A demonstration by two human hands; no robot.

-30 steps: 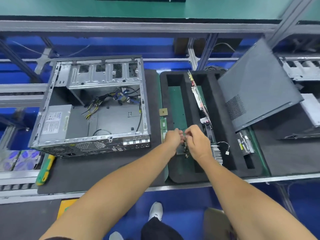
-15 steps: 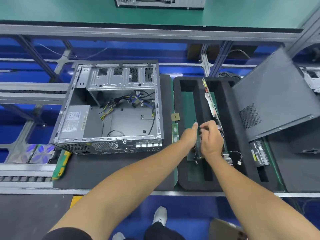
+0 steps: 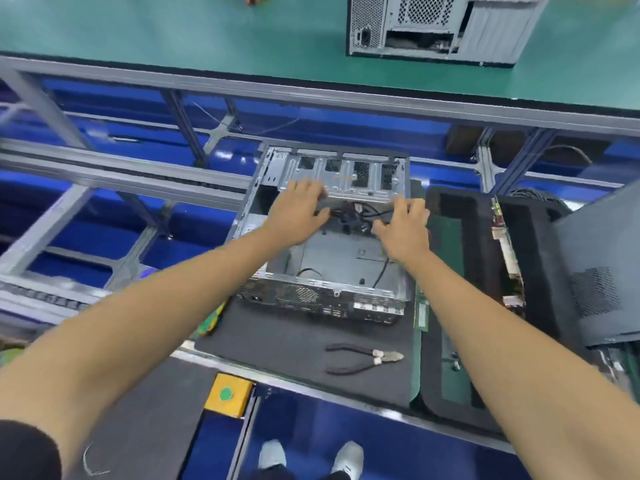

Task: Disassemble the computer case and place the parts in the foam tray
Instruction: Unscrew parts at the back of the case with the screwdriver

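Your left hand (image 3: pixel 298 213) and right hand (image 3: pixel 403 226) reach into the open computer case (image 3: pixel 332 265), fingers spread, holding nothing. The foam tray (image 3: pixel 540 237) sits just beside it.

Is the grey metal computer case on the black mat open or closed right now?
Open. The grey metal computer case has no side panel on top; its bare floor and loose black cables show inside.

Both arms are stretched out forward, bare forearms, with a bit of dark sleeve (image 3: pixel 24 448) showing at the left elbow. Left hand (image 3: pixel 298 211) is palm down, fingers spread and fairly straight, thumb sticking out toward the right. Right hand (image 3: pixel 403 228) sits a little lower and just beside it, also palm down with fingers splayed, thumb pointing left. Neither hand looks curled around anything. Two feet in light shoes (image 3: pixel 341 457) show below.
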